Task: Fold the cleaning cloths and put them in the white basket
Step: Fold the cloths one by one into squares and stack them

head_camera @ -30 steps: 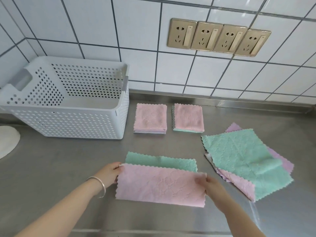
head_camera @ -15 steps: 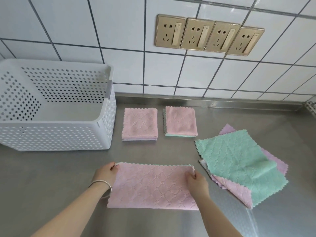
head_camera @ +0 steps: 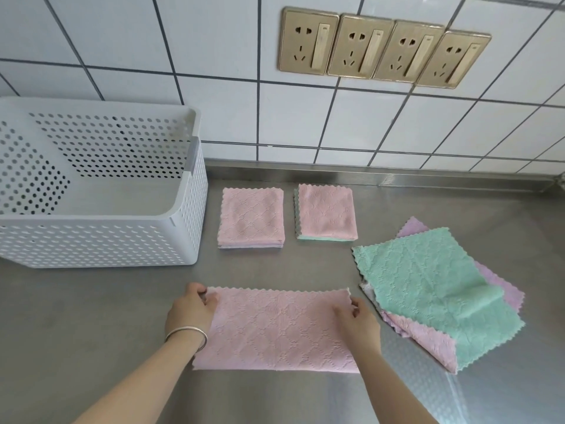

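So, in the head view, both hands pinch the far corners of a pink cloth [head_camera: 275, 328] folded in half on the tabletop [head_camera: 91, 316]: left hand [head_camera: 191, 310], right hand [head_camera: 356, 319]. Two folded stacks [head_camera: 251, 217] [head_camera: 326, 212] wait beside the white basket [head_camera: 101, 249], apparently empty. One loose pile [head_camera: 428, 283] remains unfolded at right.

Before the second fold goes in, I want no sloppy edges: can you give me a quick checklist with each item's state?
1. Pink cloth lies flat, folded in half: ok.
2. Far edges aligned, no green layer peeking out: ok.
3. Left hand pinches the far left corner: ok.
4. Right hand rests at the far right corner; firm grip: cannot tell.
5. Counter bare beside the cloth: ok.
6. White basket has room; none of the floor in view holds a cloth: ok.
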The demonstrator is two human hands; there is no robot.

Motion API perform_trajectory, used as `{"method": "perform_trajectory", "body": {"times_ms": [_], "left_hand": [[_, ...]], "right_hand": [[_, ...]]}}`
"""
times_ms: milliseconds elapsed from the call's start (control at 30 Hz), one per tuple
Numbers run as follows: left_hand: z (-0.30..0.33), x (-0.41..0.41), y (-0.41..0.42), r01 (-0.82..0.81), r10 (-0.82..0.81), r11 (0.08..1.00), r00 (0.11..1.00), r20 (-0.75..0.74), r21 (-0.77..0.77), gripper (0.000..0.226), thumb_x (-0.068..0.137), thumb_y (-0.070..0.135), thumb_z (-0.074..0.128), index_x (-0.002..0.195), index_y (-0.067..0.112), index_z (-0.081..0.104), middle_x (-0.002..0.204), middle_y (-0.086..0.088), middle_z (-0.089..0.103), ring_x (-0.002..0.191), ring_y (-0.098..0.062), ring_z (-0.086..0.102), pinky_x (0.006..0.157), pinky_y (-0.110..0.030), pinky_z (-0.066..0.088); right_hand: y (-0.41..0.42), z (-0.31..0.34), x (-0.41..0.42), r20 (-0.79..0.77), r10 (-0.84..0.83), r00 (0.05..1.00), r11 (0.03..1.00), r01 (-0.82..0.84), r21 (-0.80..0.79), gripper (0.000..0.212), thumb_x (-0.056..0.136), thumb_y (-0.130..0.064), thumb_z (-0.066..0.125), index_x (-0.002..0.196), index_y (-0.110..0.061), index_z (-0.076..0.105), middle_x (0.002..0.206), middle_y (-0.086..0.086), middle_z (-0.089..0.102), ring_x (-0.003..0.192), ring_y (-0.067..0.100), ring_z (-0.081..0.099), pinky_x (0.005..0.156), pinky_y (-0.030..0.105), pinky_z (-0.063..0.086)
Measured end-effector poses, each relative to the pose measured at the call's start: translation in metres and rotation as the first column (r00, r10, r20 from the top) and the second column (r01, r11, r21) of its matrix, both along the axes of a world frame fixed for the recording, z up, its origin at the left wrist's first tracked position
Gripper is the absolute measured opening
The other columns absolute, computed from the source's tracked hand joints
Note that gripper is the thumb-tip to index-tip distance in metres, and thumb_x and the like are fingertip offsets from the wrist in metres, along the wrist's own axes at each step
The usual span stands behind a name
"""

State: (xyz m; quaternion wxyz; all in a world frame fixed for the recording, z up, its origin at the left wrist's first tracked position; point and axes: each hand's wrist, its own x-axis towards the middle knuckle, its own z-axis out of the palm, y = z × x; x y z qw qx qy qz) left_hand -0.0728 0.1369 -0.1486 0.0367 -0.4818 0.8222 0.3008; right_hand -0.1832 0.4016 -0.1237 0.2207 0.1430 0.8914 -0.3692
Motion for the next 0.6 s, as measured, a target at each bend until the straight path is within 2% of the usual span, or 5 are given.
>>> {"method": "perform_trajectory", "body": {"times_ms": [100, 300, 467, 533, 600], "left_hand": [[-0.003, -0.002, -0.001, 0.044, -0.043, 0.999, 0.996, 0.073, -0.011, 0.024, 0.086, 0.039, 0.054, 0.096, 0.018, 0.061, 0.100, -0.012, 0.069, 0.095, -0.034, 0.061, 0.079, -0.033, 0.048], [-0.003, 0.002, -0.002, 0.050, -0.045, 0.998, 0.990, 0.136, -0.032, 0.026, 0.088, 0.041, 0.049, 0.098, 0.019, 0.061, 0.106, -0.014, 0.067, 0.098, -0.035, 0.060, 0.079, -0.033, 0.046], [0.005, 0.002, -0.001, 0.006, 0.005, 0.998, 0.989, 0.148, -0.070, 0.025, 0.087, 0.041, 0.052, 0.098, 0.021, 0.061, 0.105, -0.013, 0.067, 0.098, -0.034, 0.060, 0.076, -0.034, 0.045], [0.005, 0.003, 0.007, -0.054, 0.057, 0.984, 0.998, 0.011, -0.171, 0.022, 0.081, 0.031, 0.062, 0.096, 0.015, 0.058, 0.101, -0.016, 0.064, 0.095, -0.037, 0.058, 0.072, -0.038, 0.043], [0.003, 0.005, 0.022, 0.095, -0.139, 0.916, 0.986, -0.087, -0.391, 0.031, 0.069, 0.020, 0.070, 0.097, 0.013, 0.059, 0.100, -0.017, 0.061, 0.090, -0.037, 0.056, 0.072, -0.042, 0.045]], "right_hand": [[0.006, -0.002, 0.001, -0.016, 0.003, 1.000, 0.997, -0.001, 0.075, 0.034, 0.081, -0.026, 0.058, 0.114, -0.017, 0.055, 0.110, 0.003, 0.063, 0.102, 0.025, 0.058, 0.084, 0.034, 0.042], [0.003, -0.003, 0.000, 0.086, 0.152, 0.985, 0.944, -0.170, 0.281, 0.028, 0.088, -0.037, 0.054, 0.101, -0.014, 0.060, 0.115, 0.008, 0.051, 0.082, 0.023, 0.050, 0.075, 0.031, 0.040], [0.001, -0.003, 0.000, 0.082, 0.155, 0.985, 0.930, -0.173, 0.324, 0.031, 0.090, -0.039, 0.051, 0.108, -0.016, 0.060, 0.119, 0.006, 0.048, 0.104, 0.025, 0.053, 0.079, 0.032, 0.040], [0.003, -0.003, 0.001, 0.078, 0.156, 0.985, 0.927, -0.173, 0.331, 0.033, 0.088, -0.041, 0.050, 0.109, -0.017, 0.059, 0.119, 0.006, 0.049, 0.110, 0.024, 0.049, 0.084, 0.034, 0.042], [0.006, -0.001, 0.005, 0.084, 0.184, 0.979, 0.905, -0.202, 0.375, 0.039, 0.088, -0.042, 0.045, 0.114, -0.017, 0.057, 0.122, 0.005, 0.048, 0.115, 0.023, 0.043, 0.087, 0.036, 0.038]]}}
